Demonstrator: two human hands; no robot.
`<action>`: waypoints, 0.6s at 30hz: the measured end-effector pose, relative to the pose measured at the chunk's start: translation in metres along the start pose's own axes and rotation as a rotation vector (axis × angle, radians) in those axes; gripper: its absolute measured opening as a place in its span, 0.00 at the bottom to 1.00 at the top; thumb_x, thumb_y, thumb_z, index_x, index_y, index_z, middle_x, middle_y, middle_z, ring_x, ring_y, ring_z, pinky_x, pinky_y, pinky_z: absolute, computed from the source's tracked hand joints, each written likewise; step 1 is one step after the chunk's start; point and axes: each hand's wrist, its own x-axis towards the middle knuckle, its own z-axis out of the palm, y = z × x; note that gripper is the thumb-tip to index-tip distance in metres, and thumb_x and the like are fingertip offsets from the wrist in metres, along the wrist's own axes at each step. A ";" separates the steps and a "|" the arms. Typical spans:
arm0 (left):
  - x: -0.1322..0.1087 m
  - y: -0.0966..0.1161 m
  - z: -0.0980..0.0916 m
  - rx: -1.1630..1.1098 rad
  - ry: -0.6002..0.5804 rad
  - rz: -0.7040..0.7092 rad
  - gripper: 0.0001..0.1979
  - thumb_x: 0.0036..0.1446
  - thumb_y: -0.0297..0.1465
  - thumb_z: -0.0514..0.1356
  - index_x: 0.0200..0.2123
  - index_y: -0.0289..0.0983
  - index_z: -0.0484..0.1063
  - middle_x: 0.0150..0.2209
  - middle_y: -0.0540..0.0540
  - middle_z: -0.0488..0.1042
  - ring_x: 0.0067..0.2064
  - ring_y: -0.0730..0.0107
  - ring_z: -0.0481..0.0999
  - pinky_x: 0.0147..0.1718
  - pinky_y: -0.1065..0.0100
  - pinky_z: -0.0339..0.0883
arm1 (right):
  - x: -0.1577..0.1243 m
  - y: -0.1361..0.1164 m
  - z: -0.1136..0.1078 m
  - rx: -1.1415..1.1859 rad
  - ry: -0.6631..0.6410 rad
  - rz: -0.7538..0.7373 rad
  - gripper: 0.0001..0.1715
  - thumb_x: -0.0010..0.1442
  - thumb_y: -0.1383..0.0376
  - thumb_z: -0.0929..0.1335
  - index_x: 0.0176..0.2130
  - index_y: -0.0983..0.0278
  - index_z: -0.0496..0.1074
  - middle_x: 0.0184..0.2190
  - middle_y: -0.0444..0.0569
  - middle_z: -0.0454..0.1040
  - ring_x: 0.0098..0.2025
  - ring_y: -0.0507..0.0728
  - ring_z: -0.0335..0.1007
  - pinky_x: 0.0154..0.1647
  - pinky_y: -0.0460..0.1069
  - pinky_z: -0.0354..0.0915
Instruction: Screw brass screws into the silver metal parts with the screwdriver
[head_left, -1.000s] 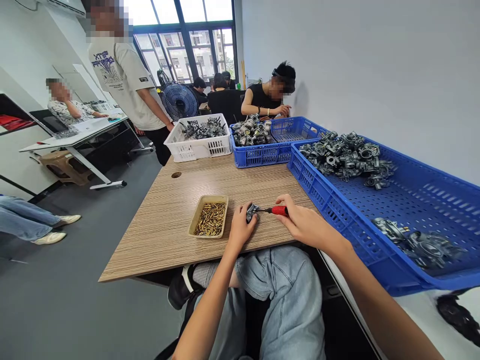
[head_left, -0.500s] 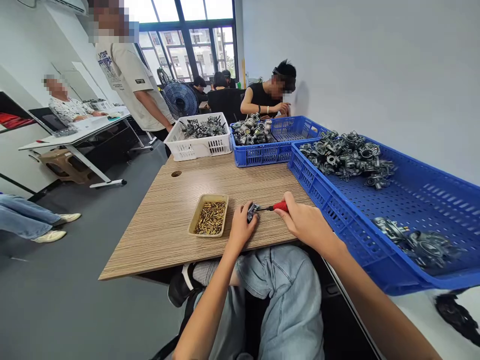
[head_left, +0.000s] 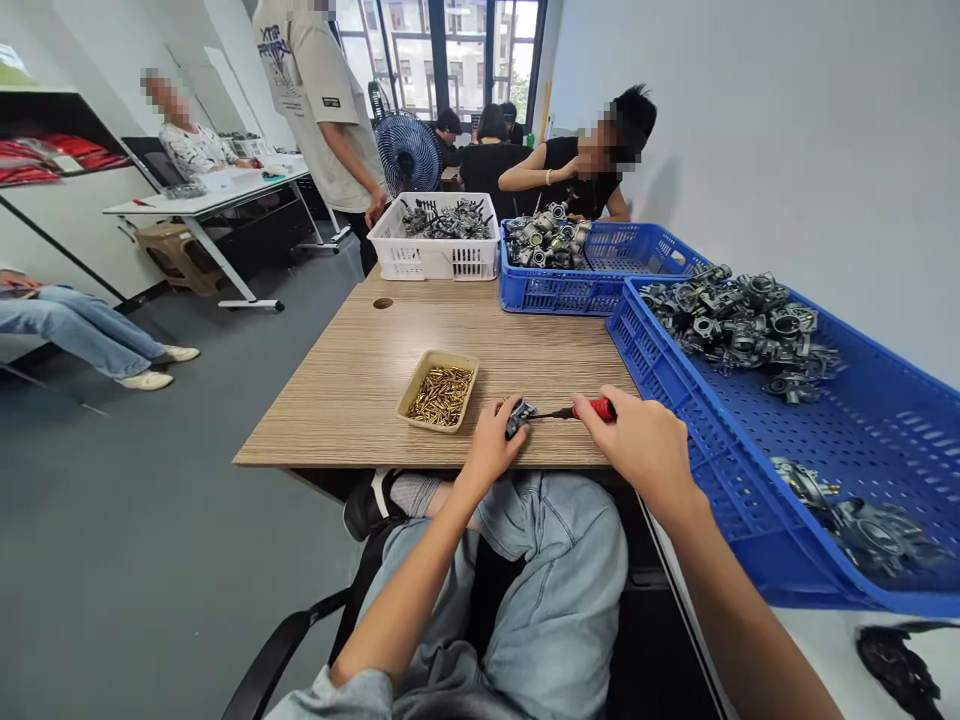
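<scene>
My left hand (head_left: 495, 440) is closed round a small grey metal carburetor (head_left: 519, 416) close to the table's front edge. My right hand (head_left: 637, 440) grips a screwdriver by its red handle (head_left: 598, 409). The dark shaft (head_left: 553, 414) points left, and its tip meets the carburetor; the exact contact point is too small to make out. Just left of my left hand stands a beige tray (head_left: 411, 417) full of small brass pieces (head_left: 442, 396), slim and pin-like.
Along the right runs a large blue crate (head_left: 675, 420) with piled carburetors (head_left: 750, 320). A smaller blue crate (head_left: 555, 300) and a white basket (head_left: 435, 262) of metal parts stand at the back. Behind them sits a person in black (head_left: 577, 165); another stands by a fan (head_left: 409, 150).
My view has shifted, so the table sits higher and objects lie farther right. Both hands keep their holds, the screwdriver still at the carburetor. The person in black has raised an arm toward the head.
</scene>
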 end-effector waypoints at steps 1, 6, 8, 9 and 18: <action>0.000 -0.001 0.001 -0.003 0.003 0.003 0.28 0.69 0.34 0.62 0.70 0.44 0.66 0.58 0.39 0.72 0.60 0.52 0.74 0.64 0.51 0.69 | -0.001 -0.001 -0.001 0.014 -0.004 0.018 0.31 0.75 0.42 0.61 0.36 0.60 0.77 0.31 0.56 0.82 0.34 0.63 0.78 0.30 0.50 0.46; -0.001 -0.003 0.003 0.010 0.023 -0.001 0.29 0.68 0.34 0.63 0.70 0.42 0.66 0.59 0.37 0.72 0.61 0.50 0.73 0.64 0.51 0.68 | -0.001 0.000 -0.003 0.042 -0.048 0.036 0.35 0.75 0.39 0.59 0.33 0.60 0.76 0.31 0.57 0.81 0.35 0.66 0.78 0.30 0.51 0.49; -0.002 -0.003 0.003 0.020 0.026 -0.006 0.29 0.68 0.34 0.63 0.70 0.43 0.66 0.59 0.38 0.72 0.61 0.50 0.73 0.64 0.52 0.68 | 0.000 0.003 -0.002 0.079 -0.073 -0.016 0.29 0.75 0.42 0.61 0.39 0.59 0.75 0.31 0.55 0.81 0.35 0.66 0.79 0.31 0.50 0.50; -0.002 -0.004 0.003 0.021 0.026 -0.006 0.29 0.68 0.34 0.63 0.70 0.44 0.66 0.59 0.38 0.72 0.61 0.50 0.73 0.64 0.52 0.68 | 0.000 0.006 -0.002 0.135 -0.095 -0.065 0.24 0.75 0.44 0.62 0.44 0.59 0.73 0.31 0.52 0.81 0.34 0.65 0.79 0.31 0.50 0.52; -0.003 -0.001 0.002 0.018 0.032 0.003 0.29 0.68 0.34 0.63 0.70 0.44 0.67 0.57 0.39 0.72 0.58 0.51 0.74 0.61 0.53 0.69 | -0.001 0.028 -0.001 0.484 -0.268 -0.399 0.10 0.75 0.59 0.61 0.54 0.56 0.61 0.46 0.53 0.80 0.46 0.64 0.81 0.43 0.52 0.67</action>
